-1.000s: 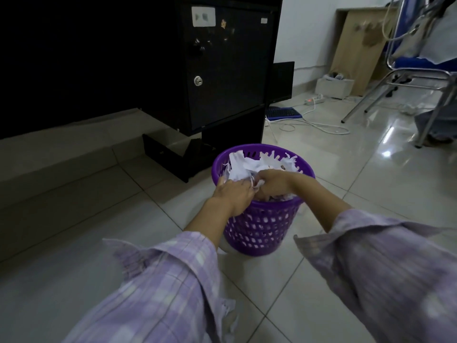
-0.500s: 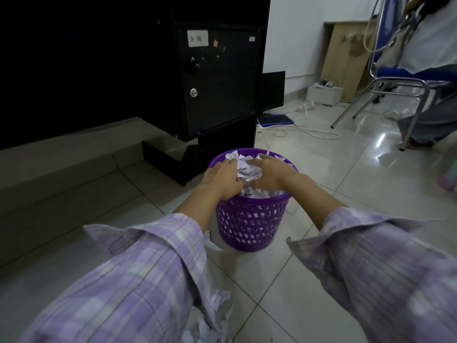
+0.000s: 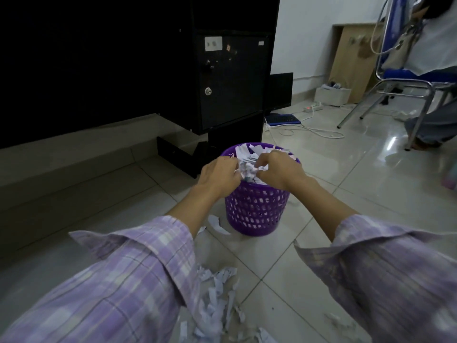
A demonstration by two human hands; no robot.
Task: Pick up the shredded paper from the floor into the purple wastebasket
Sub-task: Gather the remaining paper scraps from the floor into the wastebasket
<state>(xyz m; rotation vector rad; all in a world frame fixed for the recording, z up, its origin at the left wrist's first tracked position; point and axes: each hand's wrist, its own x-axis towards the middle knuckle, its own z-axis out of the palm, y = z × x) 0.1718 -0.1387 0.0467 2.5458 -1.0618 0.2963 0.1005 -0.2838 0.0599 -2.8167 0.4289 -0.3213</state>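
The purple wastebasket [image 3: 257, 211] stands on the tiled floor in front of me, filled to its rim with white shredded paper [image 3: 249, 167]. My left hand [image 3: 218, 175] and my right hand [image 3: 279, 169] are both over its mouth, fingers curled into the paper between them. A pile of shredded paper [image 3: 215, 308] lies on the floor near me, between my sleeves. One loose strip [image 3: 217, 225] lies beside the basket's left foot.
A black cabinet [image 3: 230, 82] with a keyhole stands just behind the basket, a raised step to the left. Cables, a power strip [image 3: 312, 107] and a blue keyboard [image 3: 282, 119] lie further back. A metal chair [image 3: 405, 87] and another person are at the right.
My view has pulled back and up, so the floor pile now shows. Both hands have stayed at the basket's mouth, working the paper, and have lifted slightly.
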